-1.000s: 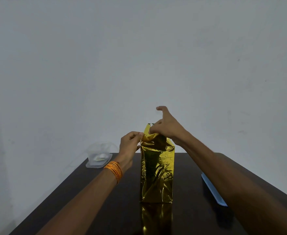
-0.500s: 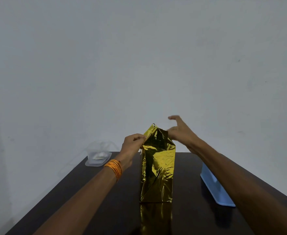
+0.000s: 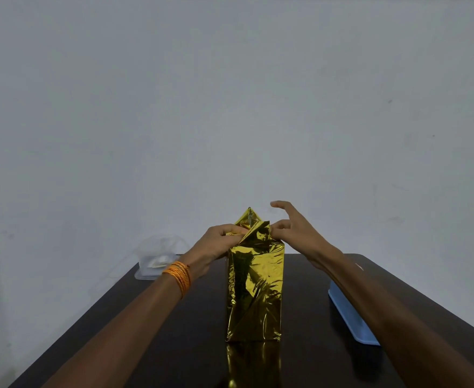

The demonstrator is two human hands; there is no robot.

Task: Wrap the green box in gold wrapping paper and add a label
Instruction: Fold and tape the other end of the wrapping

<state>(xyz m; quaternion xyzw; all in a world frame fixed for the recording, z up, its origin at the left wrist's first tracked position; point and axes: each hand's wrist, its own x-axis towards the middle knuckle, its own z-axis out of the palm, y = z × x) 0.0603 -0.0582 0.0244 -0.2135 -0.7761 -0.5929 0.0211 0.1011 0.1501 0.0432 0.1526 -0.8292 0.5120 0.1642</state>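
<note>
The box stands upright in the middle of the dark table, fully covered in shiny gold wrapping paper (image 3: pixel 254 289); no green shows. Loose paper flaps rise in a point at its top. My left hand (image 3: pixel 219 245), with an orange thread band at the wrist, pinches the left top flap with curled fingers. My right hand (image 3: pixel 291 228) touches the right top flap with its fingertips while the index finger is raised and spread. No label is visible.
A clear plastic container (image 3: pixel 157 256) with something pale inside sits at the table's far left corner. A flat light blue tray (image 3: pixel 350 317) lies on the right side under my right forearm. The dark table (image 3: pixel 157 345) meets a plain grey wall.
My right hand came off the top flaps, swung right, then returned to the right flap. My left hand shifted inward onto the left flap. The top flaps now stand more folded inward.
</note>
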